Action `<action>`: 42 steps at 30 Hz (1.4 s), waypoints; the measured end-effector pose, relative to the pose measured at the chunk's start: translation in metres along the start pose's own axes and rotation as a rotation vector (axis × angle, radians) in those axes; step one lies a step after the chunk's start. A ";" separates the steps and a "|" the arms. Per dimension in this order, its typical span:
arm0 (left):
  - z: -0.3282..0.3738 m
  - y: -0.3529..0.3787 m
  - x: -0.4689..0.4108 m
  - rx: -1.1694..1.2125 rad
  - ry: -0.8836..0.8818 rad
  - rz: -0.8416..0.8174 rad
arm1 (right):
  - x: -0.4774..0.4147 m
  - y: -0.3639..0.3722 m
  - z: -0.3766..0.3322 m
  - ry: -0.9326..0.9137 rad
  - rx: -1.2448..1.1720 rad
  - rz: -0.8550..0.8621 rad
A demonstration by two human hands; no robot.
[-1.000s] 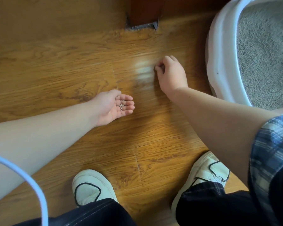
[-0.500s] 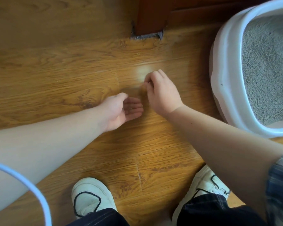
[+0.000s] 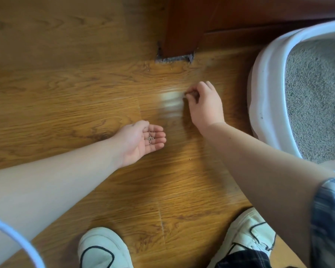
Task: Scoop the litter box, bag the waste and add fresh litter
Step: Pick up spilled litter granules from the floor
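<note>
The white oval plastic litter box [image 3: 267,78] sits at 3 o'clock on the brown wood-grain plank floor [image 3: 66,93], cut off by the frame edge. Its visible rim curves from 1 o'clock down to 4 o'clock, so its long axis seems to run roughly near to far. It is filled with fine grey litter [image 3: 313,97].

The left hand [image 3: 139,140] lies near the centre, palm up and fingers pointing to 3 o'clock. It is loosely cupped and carries a small cluster of grey litter granules [image 3: 150,138], too tiny to count.

The right hand [image 3: 205,105] is just beyond it toward 1 o'clock, palm down, with its fingertips [image 3: 190,93] curled together at the floor. Whether a grain sits between them cannot be told.

Two white shoes with dark trim [image 3: 103,246] stand at 6 o'clock. One dark red-brown wooden post [image 3: 180,26] stands at 12 o'clock.
</note>
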State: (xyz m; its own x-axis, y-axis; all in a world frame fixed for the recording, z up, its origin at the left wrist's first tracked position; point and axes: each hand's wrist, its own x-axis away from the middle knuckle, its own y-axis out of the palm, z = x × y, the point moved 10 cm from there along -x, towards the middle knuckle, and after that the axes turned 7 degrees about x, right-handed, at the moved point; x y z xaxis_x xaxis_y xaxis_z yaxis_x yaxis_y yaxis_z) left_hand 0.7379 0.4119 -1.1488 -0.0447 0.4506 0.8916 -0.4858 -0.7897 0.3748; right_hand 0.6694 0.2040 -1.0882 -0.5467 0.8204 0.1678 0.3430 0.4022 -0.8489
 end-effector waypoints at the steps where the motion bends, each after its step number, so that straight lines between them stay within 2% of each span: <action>1: 0.000 0.001 0.000 -0.001 0.001 0.000 | -0.003 0.003 -0.001 -0.008 0.019 -0.019; 10: 0.009 0.004 0.000 0.031 0.008 -0.023 | -0.004 0.013 -0.004 -0.094 0.089 -0.020; 16: 0.011 0.008 -0.001 0.032 0.011 -0.010 | -0.005 0.016 -0.018 -0.203 0.257 -0.044; 24: 0.020 0.019 -0.006 0.053 0.026 -0.010 | -0.004 0.016 -0.016 -0.177 0.197 -0.066; 33: 0.039 0.035 -0.014 0.068 0.028 -0.019 | -0.006 0.025 -0.016 -0.205 0.347 -0.108; 38: 0.045 0.055 -0.023 0.073 0.042 -0.022 | 0.008 0.011 -0.033 -0.212 0.088 -0.064; 42: 0.046 0.078 -0.031 0.089 0.034 -0.095 | 0.024 0.002 -0.034 -0.257 0.004 -0.034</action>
State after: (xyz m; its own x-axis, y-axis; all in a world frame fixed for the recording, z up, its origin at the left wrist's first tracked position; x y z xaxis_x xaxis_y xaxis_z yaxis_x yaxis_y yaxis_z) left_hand 0.7422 0.3172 -1.1356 -0.0323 0.5376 0.8426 -0.4101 -0.7759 0.4794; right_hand 0.6833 0.2387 -1.0690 -0.7342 0.6760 0.0634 0.3186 0.4254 -0.8471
